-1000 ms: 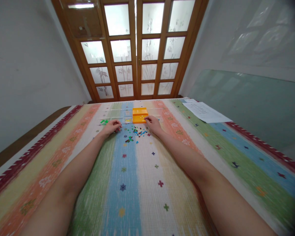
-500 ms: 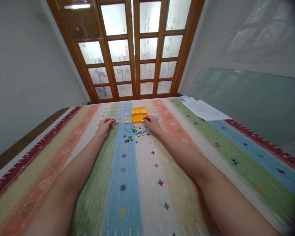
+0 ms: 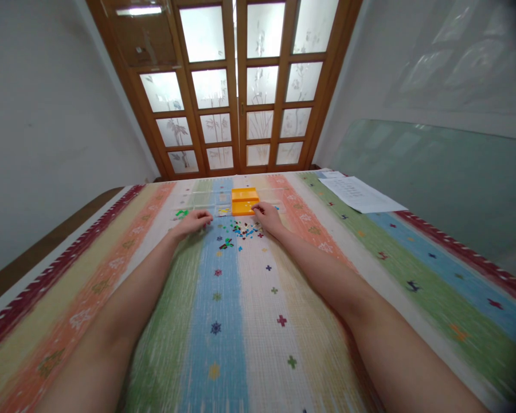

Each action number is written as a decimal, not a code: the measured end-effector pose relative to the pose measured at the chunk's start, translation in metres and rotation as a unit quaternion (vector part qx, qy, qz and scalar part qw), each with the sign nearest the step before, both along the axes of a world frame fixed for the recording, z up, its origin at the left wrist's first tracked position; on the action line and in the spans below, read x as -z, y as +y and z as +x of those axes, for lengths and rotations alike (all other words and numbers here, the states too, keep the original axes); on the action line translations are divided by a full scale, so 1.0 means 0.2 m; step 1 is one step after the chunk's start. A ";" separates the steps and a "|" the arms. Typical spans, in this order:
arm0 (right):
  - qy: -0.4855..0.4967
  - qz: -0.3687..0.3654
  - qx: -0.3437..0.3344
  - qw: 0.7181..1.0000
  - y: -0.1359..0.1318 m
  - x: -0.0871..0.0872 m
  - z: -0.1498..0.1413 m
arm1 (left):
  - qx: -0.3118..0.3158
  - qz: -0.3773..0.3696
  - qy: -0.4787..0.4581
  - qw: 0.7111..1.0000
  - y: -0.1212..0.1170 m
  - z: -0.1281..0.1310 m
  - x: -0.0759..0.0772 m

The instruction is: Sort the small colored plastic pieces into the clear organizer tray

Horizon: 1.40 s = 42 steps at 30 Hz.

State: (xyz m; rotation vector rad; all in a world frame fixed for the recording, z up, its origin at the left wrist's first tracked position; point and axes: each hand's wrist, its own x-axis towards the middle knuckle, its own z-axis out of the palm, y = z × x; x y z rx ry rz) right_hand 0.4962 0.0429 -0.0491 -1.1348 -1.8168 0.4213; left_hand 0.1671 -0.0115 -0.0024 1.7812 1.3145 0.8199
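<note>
Far out on a striped cloth (image 3: 241,321) lies a scatter of small coloured pieces (image 3: 241,230). Behind it stands an orange tray (image 3: 243,201) beside a clear divided box (image 3: 206,202); green pieces (image 3: 181,213) lie at the box's left end. My left hand (image 3: 194,221) rests on the cloth left of the scatter, fingers curled, with something small and dark at its fingertips. My right hand (image 3: 267,217) is at the scatter's right edge, just below the orange tray, fingers bent in a pinch; what they hold is too small to make out.
A printed sheet of paper (image 3: 359,193) lies at the cloth's far right. A green glass pane (image 3: 434,183) leans along the right wall. Wooden doors with frosted panes (image 3: 241,92) close off the far end. A brown wooden edge (image 3: 47,241) runs along the left.
My left hand went up to the clear box, covering the green pieces, then came back down toward the scatter. My right hand has barely moved.
</note>
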 end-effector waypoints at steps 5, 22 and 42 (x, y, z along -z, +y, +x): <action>0.004 0.001 -0.004 1.000 0.00 0.01 0.00 | 0.236 -0.026 0.205 0.950 -0.10 0.13 -0.10; -0.002 0.019 -0.016 1.000 0.00 0.02 0.00 | 0.186 0.092 0.281 0.937 -0.13 0.23 -0.04; -0.011 0.014 -0.019 1.000 0.01 0.03 0.00 | -0.127 0.077 -0.080 0.986 0.04 0.01 0.10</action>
